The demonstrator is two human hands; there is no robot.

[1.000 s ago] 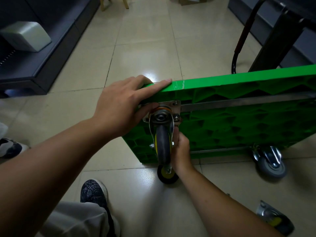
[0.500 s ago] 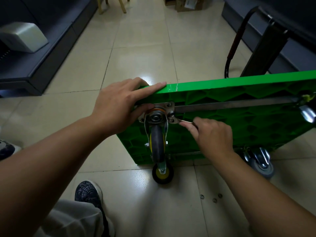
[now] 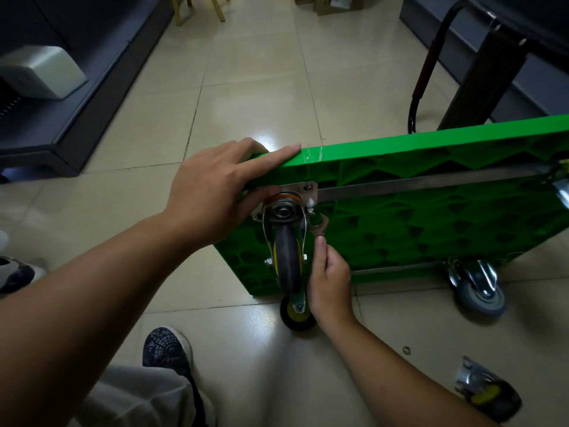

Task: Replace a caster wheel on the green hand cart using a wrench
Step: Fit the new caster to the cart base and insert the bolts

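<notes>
Right hand (image 3: pixel 329 282) on wrench (image 3: pixel 320 225)

Indoor commercial room, a shop or stockroom by the look. Glossy beige floor tiles (image 3: pixel 246 72). Dark grey low shelving unit (image 3: pixel 77 124) along the left, with a light grey plastic machine (image 3: pixel 40 72) on it. Brown cardboard boxes (image 3: pixel 335 4) and pale wooden chair legs (image 3: pixel 184 10) at the far end.
</notes>
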